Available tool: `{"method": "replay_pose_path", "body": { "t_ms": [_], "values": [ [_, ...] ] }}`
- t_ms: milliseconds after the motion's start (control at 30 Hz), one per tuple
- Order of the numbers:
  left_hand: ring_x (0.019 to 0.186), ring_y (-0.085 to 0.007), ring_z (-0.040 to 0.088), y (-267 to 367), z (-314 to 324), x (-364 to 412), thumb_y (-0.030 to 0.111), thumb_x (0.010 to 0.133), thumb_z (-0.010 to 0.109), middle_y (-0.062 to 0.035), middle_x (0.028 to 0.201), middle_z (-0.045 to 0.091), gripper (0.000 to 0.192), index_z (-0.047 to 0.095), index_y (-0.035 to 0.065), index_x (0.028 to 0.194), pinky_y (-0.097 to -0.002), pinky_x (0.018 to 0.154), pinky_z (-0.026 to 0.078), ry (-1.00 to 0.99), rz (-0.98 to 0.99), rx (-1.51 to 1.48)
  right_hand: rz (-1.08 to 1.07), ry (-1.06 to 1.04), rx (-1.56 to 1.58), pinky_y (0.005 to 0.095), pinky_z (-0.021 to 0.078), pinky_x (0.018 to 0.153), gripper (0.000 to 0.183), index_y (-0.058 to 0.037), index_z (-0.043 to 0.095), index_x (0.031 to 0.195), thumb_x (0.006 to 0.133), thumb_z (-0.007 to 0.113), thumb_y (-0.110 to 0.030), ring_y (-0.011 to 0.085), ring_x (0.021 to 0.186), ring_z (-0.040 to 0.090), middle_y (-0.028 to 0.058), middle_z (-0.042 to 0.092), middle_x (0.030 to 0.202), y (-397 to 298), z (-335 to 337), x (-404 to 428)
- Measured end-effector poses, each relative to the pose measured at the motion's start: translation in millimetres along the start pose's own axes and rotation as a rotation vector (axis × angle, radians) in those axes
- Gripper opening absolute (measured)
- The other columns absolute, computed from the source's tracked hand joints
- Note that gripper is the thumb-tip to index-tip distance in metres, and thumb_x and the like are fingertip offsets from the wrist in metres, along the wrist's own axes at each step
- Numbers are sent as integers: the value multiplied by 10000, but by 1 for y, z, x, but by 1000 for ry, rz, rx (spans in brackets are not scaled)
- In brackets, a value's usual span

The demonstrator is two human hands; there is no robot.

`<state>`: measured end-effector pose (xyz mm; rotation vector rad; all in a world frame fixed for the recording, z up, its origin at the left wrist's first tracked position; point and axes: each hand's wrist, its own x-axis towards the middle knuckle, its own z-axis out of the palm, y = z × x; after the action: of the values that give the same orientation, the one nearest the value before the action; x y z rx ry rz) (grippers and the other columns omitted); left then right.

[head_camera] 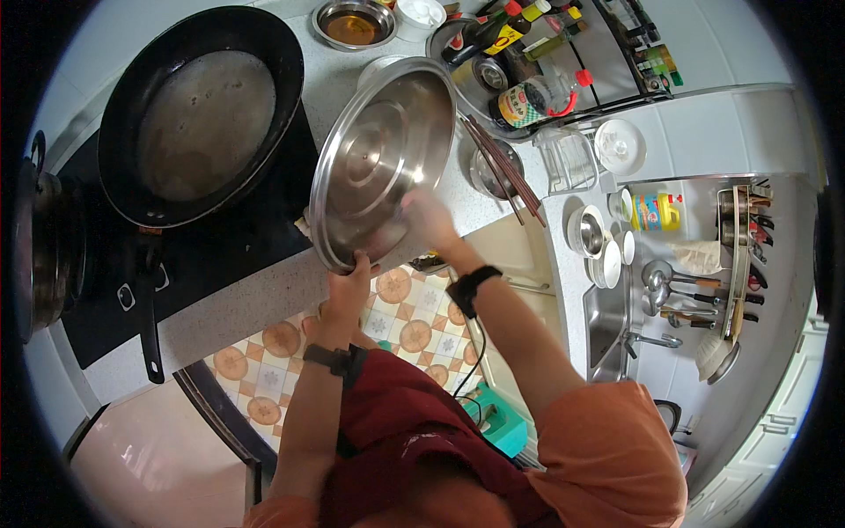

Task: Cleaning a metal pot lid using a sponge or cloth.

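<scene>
My left hand (350, 287) grips the near rim of a wide stainless steel basin (370, 155), which is tilted up above the counter's edge. Over the basin's lower inner wall is my right hand (429, 221), blurred by motion; whether its fingers hold anything is unclear. The basin's inside looks bare and shiny. To its left, a black wok (284, 79) holds cloudy, brownish liquid (204, 125) with a few bubbles. It rests on a black cooktop (218, 264), its handle (150, 323) pointing towards me.
Brown chopsticks (505, 168) lie across a small metal bowl (485, 175). A steel bowl of amber liquid (354, 28) stands behind the basin. Sauce bottles (528, 102) crowd the back corner. To the right are stacked bowls (604, 264) and a sink (607, 323). A lidded pot (49, 251) is far left.
</scene>
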<state>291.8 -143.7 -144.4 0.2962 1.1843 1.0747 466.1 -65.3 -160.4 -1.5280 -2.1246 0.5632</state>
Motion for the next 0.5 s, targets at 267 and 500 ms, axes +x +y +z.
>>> {"method": "replay_pose_path", "body": {
  "t_ms": [267,500],
  "values": [
    [664,-202,612,-27,-13,8,78,784,535,-137,805,574,199,495,-88,887,-245,535,501,41,235,-126,81,-89,156,332,416,709,189,-88,485,838,690,547,11,294,826,515,96,515,862,-20,-4,-4],
    [812,-229,572,4,-5,1,59,807,477,-170,1059,471,267,432,-92,1023,-293,624,554,-30,45,51,57,-23,117,322,405,728,242,-77,484,841,651,544,60,284,843,501,106,497,854,-19,4,-12]
  ]
}}
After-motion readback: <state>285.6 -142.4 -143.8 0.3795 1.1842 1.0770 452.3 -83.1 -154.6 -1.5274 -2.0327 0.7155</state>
